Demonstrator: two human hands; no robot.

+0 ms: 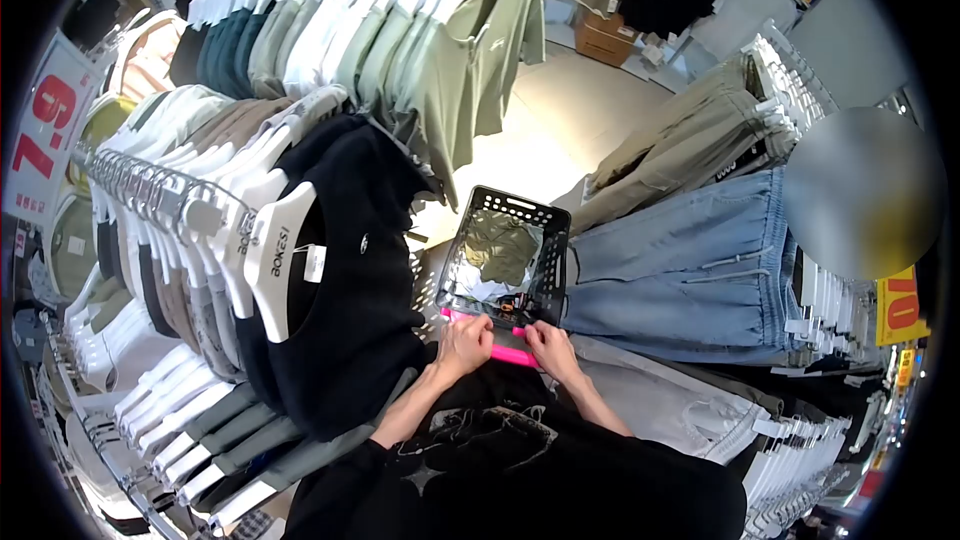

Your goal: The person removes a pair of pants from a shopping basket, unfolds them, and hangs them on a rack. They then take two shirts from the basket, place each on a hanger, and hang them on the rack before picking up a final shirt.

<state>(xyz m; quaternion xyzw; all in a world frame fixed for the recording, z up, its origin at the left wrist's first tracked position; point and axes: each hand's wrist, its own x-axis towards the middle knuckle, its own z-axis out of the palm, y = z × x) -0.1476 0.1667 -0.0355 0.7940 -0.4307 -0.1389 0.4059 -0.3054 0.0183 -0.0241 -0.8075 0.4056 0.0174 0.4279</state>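
A pink handle bar crosses in front of my body at the near end of a black perforated shopping basket. My left hand is closed around the left part of the handle. On the right part, my right hand is closed as well, its fingers curled over the bar. Inside the basket lies a crumpled olive garment, with whitish pieces and a small dark item with orange marks near the handle end. What these smaller items are, I cannot make out.
Hanging black T-shirts crowd the left side, with green shirts farther ahead. Blue jeans and khaki trousers hang on the right. A lit floor strip runs ahead between racks. A cardboard box stands beyond.
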